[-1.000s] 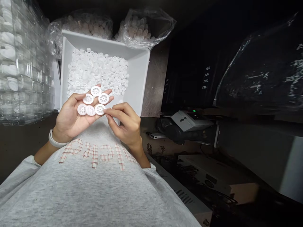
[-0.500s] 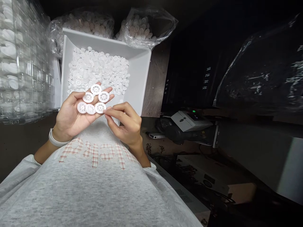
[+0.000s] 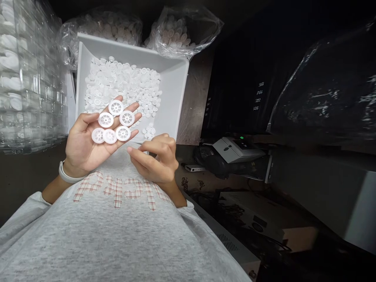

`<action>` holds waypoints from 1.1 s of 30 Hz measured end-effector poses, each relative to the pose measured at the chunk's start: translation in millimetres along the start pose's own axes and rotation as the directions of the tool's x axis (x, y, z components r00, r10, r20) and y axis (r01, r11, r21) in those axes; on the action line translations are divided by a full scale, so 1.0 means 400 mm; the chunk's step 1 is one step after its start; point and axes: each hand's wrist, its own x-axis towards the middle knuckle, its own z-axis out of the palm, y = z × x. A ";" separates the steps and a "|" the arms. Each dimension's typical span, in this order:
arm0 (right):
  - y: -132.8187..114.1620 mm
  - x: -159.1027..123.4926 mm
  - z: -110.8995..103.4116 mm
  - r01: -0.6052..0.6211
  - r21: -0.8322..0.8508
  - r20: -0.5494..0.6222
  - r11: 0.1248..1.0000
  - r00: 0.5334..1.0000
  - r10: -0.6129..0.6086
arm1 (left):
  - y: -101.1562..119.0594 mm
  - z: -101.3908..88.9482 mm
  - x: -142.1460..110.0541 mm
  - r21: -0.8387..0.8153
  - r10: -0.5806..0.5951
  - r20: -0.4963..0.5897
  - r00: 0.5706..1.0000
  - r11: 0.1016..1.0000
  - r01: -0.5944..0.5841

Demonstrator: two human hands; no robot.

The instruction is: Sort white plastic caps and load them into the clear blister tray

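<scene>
My left hand (image 3: 85, 147) is palm up with its fingers spread. Several round white plastic spoked wheels (image 3: 122, 133) rest across its palm and fingers, lying flat in a loose cluster. To the lower right, my right hand (image 3: 155, 158) is a little apart from them, with its fingers loosely curled and the thumb stretched out towards the left palm. Nothing shows between thumb and forefinger, and their tips are apart. Beyond both hands stands a light grey plastic bin (image 3: 172, 86) holding a heap of similar small white plastic parts (image 3: 123, 80).
Clear plastic bags of white parts (image 3: 173, 35) are behind the bin. Stacked clear trays (image 3: 41, 86) rise at the left. On the right are a small grey device (image 3: 232, 150) with a green light and black plastic sheeting (image 3: 320, 86). A metal surface (image 3: 194, 102) borders the bin.
My right hand has drawn back from the nearest wheel, its forefinger curling in. My left hand has shifted slightly left and up with the wheels. A small group of parts in the bin's corner is uncovered.
</scene>
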 end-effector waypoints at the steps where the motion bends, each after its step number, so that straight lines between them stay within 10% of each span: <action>1: 0.001 -0.002 -0.001 0.002 0.003 0.000 1.000 1.000 -0.002 | 0.000 0.001 0.000 -0.002 0.002 0.003 1.000 1.000 -0.002; 23: -0.002 0.017 0.005 0.099 -0.094 0.182 0.991 0.980 -0.080 | -0.011 0.016 0.005 -0.009 -0.010 -0.093 0.996 1.000 0.009; 33: 0.002 -0.001 0.034 0.047 -0.050 0.077 0.998 0.996 -0.044 | -0.010 0.011 0.011 -0.017 -0.018 -0.060 0.998 1.000 0.017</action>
